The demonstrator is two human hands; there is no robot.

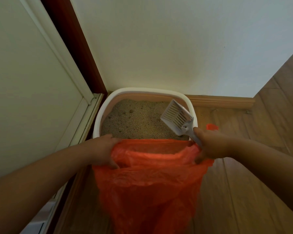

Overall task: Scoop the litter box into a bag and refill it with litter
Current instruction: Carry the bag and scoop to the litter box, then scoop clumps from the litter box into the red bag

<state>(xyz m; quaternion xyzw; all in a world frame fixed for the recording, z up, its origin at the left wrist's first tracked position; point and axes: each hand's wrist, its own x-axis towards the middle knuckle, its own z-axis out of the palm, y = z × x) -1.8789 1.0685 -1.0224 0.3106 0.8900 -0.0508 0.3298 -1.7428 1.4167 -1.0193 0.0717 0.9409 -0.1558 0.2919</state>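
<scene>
A white-rimmed litter box stands in the corner of the room, filled with beige litter that has a few small pits. In front of it hangs an orange plastic bag with its mouth spread wide. My left hand grips the bag's left edge. My right hand grips the bag's right edge together with the handle of a white slotted scoop. The scoop's head sticks up over the box's right side and looks empty.
A white wall stands behind the box, and a white door with a dark frame is on the left. Wooden floor and a wood skirting board lie to the right. An orange scrap shows behind my right hand.
</scene>
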